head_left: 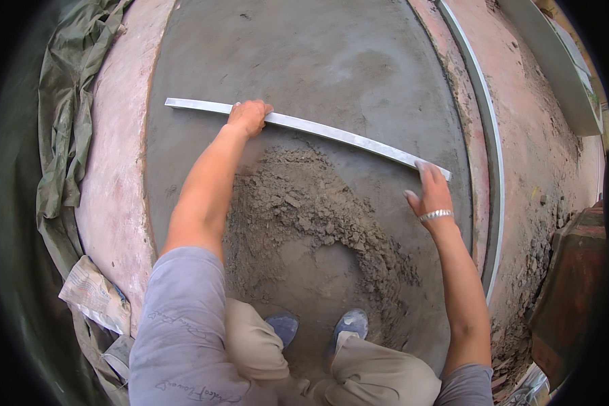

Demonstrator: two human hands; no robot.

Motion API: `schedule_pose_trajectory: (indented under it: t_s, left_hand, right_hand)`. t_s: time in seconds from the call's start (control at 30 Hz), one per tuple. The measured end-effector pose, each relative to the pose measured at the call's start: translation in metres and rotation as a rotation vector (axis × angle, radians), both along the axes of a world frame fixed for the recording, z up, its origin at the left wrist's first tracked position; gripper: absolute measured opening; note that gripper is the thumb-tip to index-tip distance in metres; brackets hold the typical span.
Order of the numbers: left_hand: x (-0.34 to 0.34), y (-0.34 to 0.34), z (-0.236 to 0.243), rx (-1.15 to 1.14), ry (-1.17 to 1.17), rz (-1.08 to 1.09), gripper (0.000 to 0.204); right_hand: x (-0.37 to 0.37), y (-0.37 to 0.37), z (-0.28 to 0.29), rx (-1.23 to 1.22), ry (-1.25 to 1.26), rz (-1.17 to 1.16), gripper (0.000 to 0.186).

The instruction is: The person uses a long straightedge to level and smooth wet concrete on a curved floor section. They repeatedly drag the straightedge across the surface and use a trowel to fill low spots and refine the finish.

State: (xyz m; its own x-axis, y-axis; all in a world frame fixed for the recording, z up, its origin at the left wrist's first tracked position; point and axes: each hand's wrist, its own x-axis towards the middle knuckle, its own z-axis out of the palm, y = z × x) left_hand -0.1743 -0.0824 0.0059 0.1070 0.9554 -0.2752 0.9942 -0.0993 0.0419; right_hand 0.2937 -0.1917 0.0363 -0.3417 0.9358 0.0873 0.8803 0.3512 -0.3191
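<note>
A long silver metal straightedge (338, 132) lies slantwise across smooth wet grey mortar (304, 54), its left end farther from me. My left hand (250, 118) is closed around it left of its middle. Near the right end, my right hand (432, 193), with a bracelet at the wrist, has its fingers stretched over the bar and the thumb held apart. The fingertips seem to touch the straightedge, slightly blurred. On my side of the bar, rough crumbly mortar (304, 186) is heaped in a curved ridge.
My shoes (351, 325) stand in the hollow behind the ridge. A crumpled green tarp (64, 115) and a torn paper bag (96, 295) lie at left. Along the right edge runs another long metal bar (490, 135); beyond it stands a rusty brown container (575, 277).
</note>
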Motion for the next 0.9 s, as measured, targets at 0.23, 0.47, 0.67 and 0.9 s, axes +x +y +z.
schedule_pose_trajectory:
  t_s: [0.23, 0.47, 0.67, 0.9]
  left_hand:
    - [0.005, -0.057, -0.002, -0.011, -0.094, 0.079, 0.036]
    - [0.025, -0.107, -0.01, 0.01, -0.141, 0.137, 0.034]
    - [0.055, -0.174, -0.008, 0.036, -0.167, 0.192, 0.024]
    - [0.111, -0.294, -0.004, 0.126, -0.289, 0.324, 0.022]
  right_hand:
    - [-0.095, 0.089, -0.048, -0.111, -0.269, 0.091, 0.027]
    - [-0.08, 0.089, -0.066, -0.051, -0.352, 0.16, 0.015]
    - [-0.054, 0.042, -0.057, -0.127, -0.399, 0.259, 0.015]
    - [-0.005, -0.048, -0.045, -0.208, -0.373, 0.328, 0.02]
